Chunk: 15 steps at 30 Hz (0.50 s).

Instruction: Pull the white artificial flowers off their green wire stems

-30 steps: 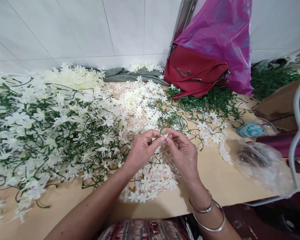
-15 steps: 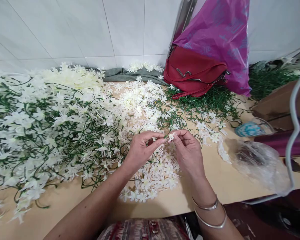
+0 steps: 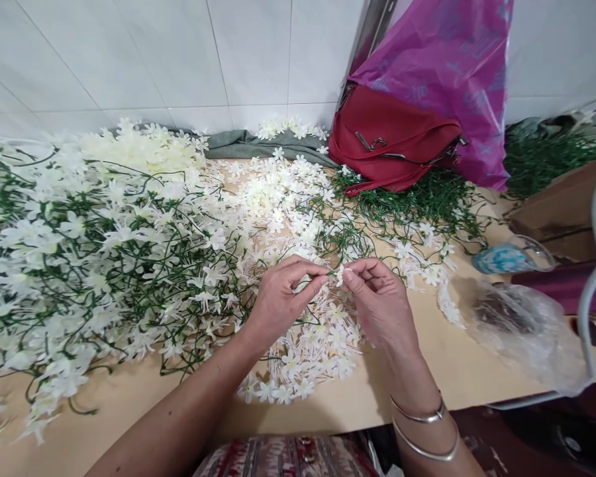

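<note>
Above the middle of the table, my left hand (image 3: 287,295) pinches a thin green artificial stem (image 3: 332,272) between thumb and forefinger. Facing it, my right hand (image 3: 383,299) is closed on a small white artificial flower (image 3: 342,275) at the end of that stem. The fingertips of both hands are close together, and they partly hide the flower. Beneath and behind them lie loose white blossoms (image 3: 298,361) spread over the tabletop. A tangle of bare green stems (image 3: 350,232) sits just beyond my fingers.
A large heap of white flowers on green stems (image 3: 119,265) covers the left side. Behind stand a red handbag (image 3: 392,142) and a purple plastic bag (image 3: 471,99). To the right are a clear plastic bag (image 3: 531,331), a blue-and-white cup (image 3: 501,258) and a curved grey rod (image 3: 589,291).
My right hand has shifted slightly right and turned the white flower a little. My left hand keeps its pinch on the stem. The view has moved slightly left.
</note>
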Tool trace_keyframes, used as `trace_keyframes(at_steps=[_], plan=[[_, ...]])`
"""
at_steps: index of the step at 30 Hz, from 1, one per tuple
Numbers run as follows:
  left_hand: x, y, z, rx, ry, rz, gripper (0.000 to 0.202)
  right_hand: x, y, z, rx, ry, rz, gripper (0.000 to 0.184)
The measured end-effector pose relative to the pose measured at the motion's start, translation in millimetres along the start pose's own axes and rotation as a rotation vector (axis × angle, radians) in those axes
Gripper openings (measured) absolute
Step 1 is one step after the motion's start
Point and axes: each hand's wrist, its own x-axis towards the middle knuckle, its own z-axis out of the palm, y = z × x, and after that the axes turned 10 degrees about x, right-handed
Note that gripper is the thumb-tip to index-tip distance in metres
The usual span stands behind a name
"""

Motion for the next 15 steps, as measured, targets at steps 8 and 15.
trace_keyframes(at_steps=[8,15], plan=[[-1,-8,1.5,0.041,-0.008,0.095,0.014,1,3,-5,-0.012,-0.033,0.054,0.026],[-2,-15,4.1,0.034,-0.08,0.072,0.014,1,5,-6,-0.084,-0.077,0.062,0.027]])
